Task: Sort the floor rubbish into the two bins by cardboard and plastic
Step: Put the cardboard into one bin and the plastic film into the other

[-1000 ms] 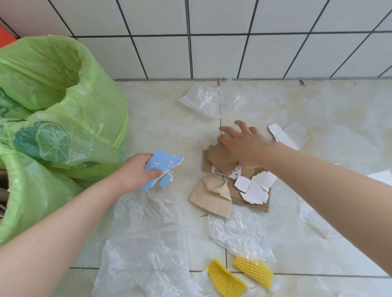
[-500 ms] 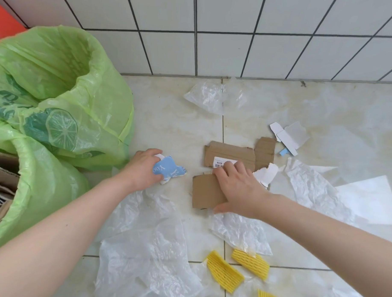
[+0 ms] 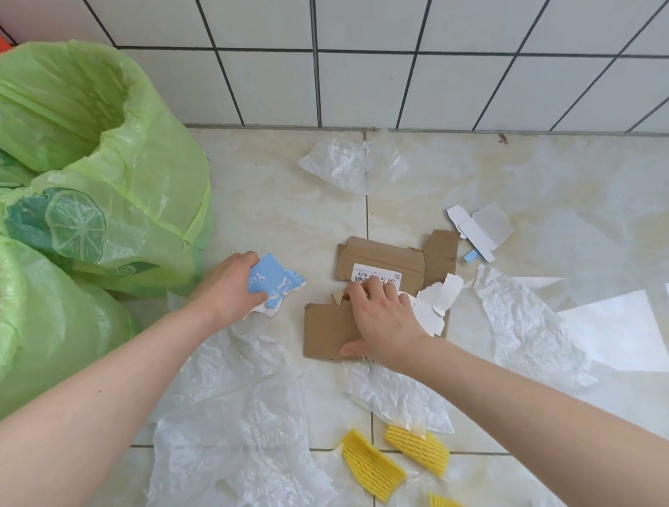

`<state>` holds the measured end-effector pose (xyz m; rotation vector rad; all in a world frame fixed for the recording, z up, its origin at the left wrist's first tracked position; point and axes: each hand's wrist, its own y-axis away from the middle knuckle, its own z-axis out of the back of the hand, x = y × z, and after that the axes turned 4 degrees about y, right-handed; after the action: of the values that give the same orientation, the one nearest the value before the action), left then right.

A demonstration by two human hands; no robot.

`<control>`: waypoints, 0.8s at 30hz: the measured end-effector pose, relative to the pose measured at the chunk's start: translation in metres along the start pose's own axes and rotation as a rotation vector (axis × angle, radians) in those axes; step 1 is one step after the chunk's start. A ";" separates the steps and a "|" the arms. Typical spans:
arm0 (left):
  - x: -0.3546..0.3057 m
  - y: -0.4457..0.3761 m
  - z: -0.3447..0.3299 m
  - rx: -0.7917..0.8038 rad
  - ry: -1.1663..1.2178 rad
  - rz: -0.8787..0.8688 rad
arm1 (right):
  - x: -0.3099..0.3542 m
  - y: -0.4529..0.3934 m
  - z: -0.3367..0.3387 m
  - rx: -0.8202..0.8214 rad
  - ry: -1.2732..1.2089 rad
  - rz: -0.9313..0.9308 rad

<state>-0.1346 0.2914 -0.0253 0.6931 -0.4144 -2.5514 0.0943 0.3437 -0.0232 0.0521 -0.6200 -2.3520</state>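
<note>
Head view: our right hand [image 3: 383, 319] lies over the near brown cardboard piece [image 3: 324, 334] on the floor [image 3: 274, 198], fingers curled at its far edge and thumb at its near edge, so it is clamped on it. Our left hand [image 3: 225, 285] grips a blue card scrap [image 3: 269, 281]. Both green-lined bins [image 3: 101, 161] stand to our left, nearer the left hand, so we judge the cardboard must travel leftward across the body.
</note>
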 end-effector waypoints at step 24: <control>-0.078 0.002 -0.004 0.000 0.582 0.045 | -0.113 0.034 0.053 0.002 -0.863 -0.303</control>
<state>-0.0715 0.3282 0.0031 1.3485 -0.2241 -2.1698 0.1899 0.4163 0.0243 -0.9705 -1.0674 -2.6106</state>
